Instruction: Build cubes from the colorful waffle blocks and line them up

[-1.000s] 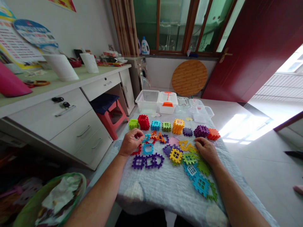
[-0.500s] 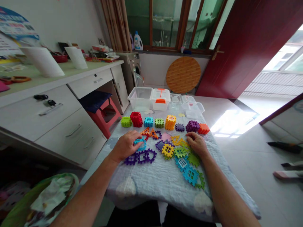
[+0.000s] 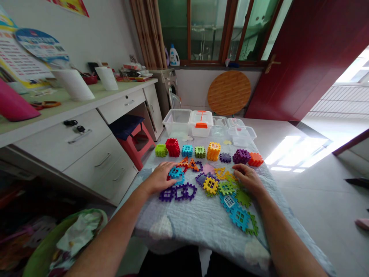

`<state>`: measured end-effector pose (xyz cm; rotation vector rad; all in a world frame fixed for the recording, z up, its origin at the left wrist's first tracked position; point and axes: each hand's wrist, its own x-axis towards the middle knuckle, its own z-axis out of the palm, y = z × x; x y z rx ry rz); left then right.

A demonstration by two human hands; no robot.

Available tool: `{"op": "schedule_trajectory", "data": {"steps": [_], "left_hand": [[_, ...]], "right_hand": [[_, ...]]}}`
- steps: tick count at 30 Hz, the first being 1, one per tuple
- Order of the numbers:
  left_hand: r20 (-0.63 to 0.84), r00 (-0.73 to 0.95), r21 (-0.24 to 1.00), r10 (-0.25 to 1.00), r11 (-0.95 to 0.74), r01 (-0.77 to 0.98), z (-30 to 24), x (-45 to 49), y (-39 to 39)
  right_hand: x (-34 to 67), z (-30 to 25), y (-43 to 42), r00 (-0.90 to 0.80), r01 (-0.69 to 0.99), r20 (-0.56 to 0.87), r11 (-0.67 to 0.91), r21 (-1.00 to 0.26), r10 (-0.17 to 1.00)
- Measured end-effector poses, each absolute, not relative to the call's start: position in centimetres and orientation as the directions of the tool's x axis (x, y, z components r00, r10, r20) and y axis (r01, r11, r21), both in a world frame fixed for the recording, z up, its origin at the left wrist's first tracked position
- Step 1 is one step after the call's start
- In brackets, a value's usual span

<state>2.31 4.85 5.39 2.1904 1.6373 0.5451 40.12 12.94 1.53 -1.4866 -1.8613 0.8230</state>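
My left hand closes on a blue notched window tile, thumb in front and fingers behind. Another blue piece shows just beside the thumb. In front of this hand lie purple frame tiles; beyond it are orange triangle pieces. My right hand rests at the right side of the loose tiles, thumb and fingers apart, nothing visible between them. Yellow triangle pieces and green tiles lie beside it. A yellow window tile and blue tiles lie between and below the hands.
Stacks of tiles stand in a row farther back, among them a red stack, a yellow stack and a purple stack. Behind them are a clear plastic bin and a lidded box with orange clasps. A stool stands left.
My left hand has drawn up the blue window tile, which now shows tilted above another blue piece. The view has turned slightly left. My right hand stays by the yellow pieces.
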Motion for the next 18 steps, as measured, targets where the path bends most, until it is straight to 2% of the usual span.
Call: {"op": "schedule_trajectory", "data": {"steps": [5,11,16,18], "left_hand": [[-0.029,0.317,0.519,0.948,-0.257,0.815,6.0,2.0,6.8],[-0.074,0.344,0.511,0.936,-0.260,0.819,5.8,1.2,8.4],[0.006,0.250,0.422,0.968,-0.229,0.877,6.3,2.1,7.9],[0.077,0.229,0.440,0.970,-0.239,0.866,6.7,3.0,7.4]], "right_hand": [[40.2,1.8,12.8,-0.196,0.603,0.067,0.174,-0.778,0.978],[40.3,1.5,12.9,-0.197,0.599,0.089,0.191,-0.778,0.976],[40.3,1.6,12.9,-0.194,0.610,0.077,0.182,-0.771,0.978],[40.3,1.6,12.9,-0.193,0.612,0.078,0.182,-0.769,0.978]]}}
